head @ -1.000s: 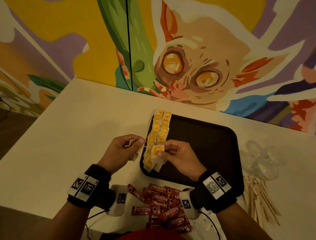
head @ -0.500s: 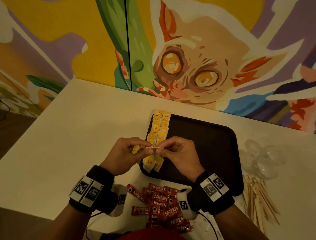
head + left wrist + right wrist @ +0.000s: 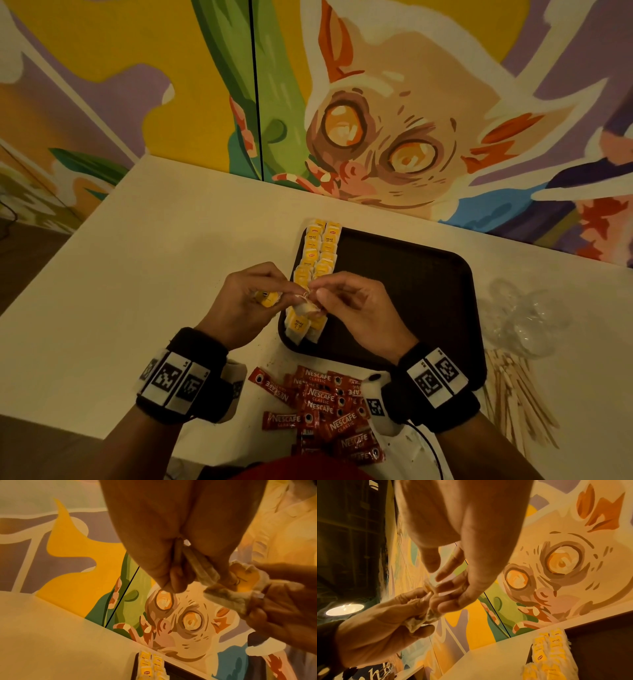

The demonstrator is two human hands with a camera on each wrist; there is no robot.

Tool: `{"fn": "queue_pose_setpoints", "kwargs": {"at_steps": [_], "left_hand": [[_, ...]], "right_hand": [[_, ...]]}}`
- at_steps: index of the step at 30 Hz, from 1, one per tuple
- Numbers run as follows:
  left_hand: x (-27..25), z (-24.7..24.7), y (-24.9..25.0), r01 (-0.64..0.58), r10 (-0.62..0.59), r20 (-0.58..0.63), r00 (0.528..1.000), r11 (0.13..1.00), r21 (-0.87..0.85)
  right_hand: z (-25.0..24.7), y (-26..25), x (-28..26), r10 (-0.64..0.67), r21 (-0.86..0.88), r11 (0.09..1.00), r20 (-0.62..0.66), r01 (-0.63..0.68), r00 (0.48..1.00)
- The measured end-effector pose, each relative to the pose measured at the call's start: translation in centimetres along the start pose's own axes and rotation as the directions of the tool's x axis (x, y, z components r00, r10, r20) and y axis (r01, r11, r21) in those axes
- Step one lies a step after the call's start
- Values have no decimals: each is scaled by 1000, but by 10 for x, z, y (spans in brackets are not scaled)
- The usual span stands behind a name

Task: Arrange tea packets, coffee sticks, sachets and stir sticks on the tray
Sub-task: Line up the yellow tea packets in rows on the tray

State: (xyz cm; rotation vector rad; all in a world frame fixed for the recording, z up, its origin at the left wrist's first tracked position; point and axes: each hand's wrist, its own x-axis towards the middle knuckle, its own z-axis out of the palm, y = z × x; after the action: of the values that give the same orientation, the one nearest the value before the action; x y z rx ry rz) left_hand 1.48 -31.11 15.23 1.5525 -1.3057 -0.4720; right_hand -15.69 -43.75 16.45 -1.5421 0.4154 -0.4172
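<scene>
A dark brown tray [image 3: 411, 274] lies on the white table, with two rows of yellow tea packets [image 3: 318, 253] along its left edge. Both hands meet over the tray's near left corner. My left hand [image 3: 291, 293] grips a yellow tea packet [image 3: 266, 297] in its curled fingers. My right hand [image 3: 323, 296] pinches a crumpled white-and-yellow tea packet [image 3: 308, 306] that also touches the left fingertips. In the left wrist view that packet [image 3: 240, 586] bridges both hands. The right wrist view shows the right fingertips [image 3: 447, 588] pinching paper against the left hand [image 3: 385, 622].
Red Nescafe coffee sticks [image 3: 322, 407] lie heaped near the table's front edge between my wrists. Wooden stir sticks [image 3: 513, 394] lie right of the tray, and clear plastic pieces [image 3: 524, 318] sit behind them. A painted wall borders the table's far side.
A second ago the hands were apart, each with its own tea packet. They have come together, and the fingertips now meet over the tray's near left corner.
</scene>
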Motion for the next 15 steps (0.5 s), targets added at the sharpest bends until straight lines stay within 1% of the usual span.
{"fn": "queue_pose_setpoints", "kwargs": {"at_steps": [4, 7, 11, 15], "left_hand": [[2, -3, 1, -10, 11, 70, 997, 1000, -17], [2, -4, 1, 2, 1, 93, 996, 1000, -29], [2, -5, 1, 40, -35, 113, 993, 998, -42], [3, -7, 1, 51, -48, 133, 990, 998, -21]], "right_hand": [[0, 2, 3, -1, -46, 999, 51, 4, 999], [-1, 2, 6, -31, -98, 995, 52, 36, 998], [-4, 1, 9, -91, -212, 972, 61, 102, 994], [-1, 1, 9, -73, -331, 938, 98, 102, 992]]}}
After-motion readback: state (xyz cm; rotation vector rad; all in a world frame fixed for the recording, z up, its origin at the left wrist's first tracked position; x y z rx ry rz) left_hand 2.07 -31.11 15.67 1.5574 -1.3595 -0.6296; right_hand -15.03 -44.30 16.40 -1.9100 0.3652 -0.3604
